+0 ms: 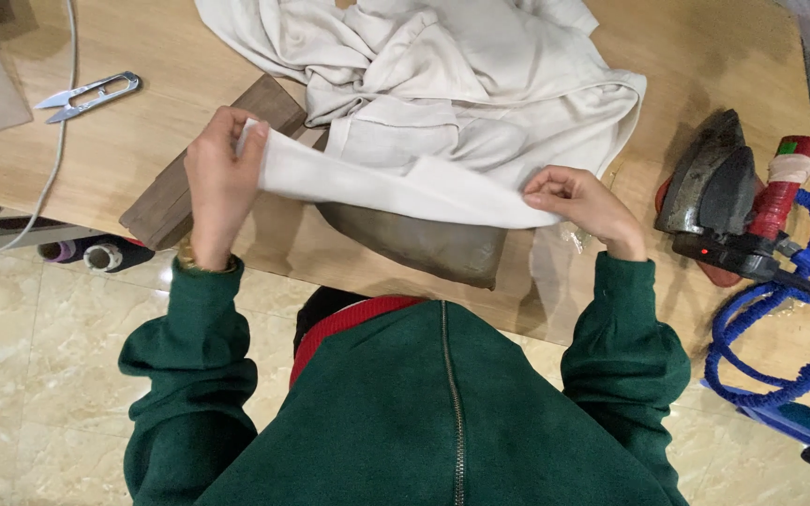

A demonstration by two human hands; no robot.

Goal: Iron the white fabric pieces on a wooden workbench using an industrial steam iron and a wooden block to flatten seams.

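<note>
A cream fabric strip [396, 183], part of a crumpled cream garment [442, 66], is stretched between both hands above the wooden table [142, 141]. My left hand [217, 183] grips the strip's left end in a closed fist. My right hand [583, 206] pinches its right end between thumb and fingers. Under the strip lies a grey-brown padded pressing cushion [424, 248] on a dark wooden board [175, 192].
A dark iron [714, 187] with a red handle rests at the right, with a blue coiled hose [780, 328] beside it. Thread snips [86, 96] lie at the upper left near a white cord [66, 112]. Thread spools [96, 253] sit below the table edge.
</note>
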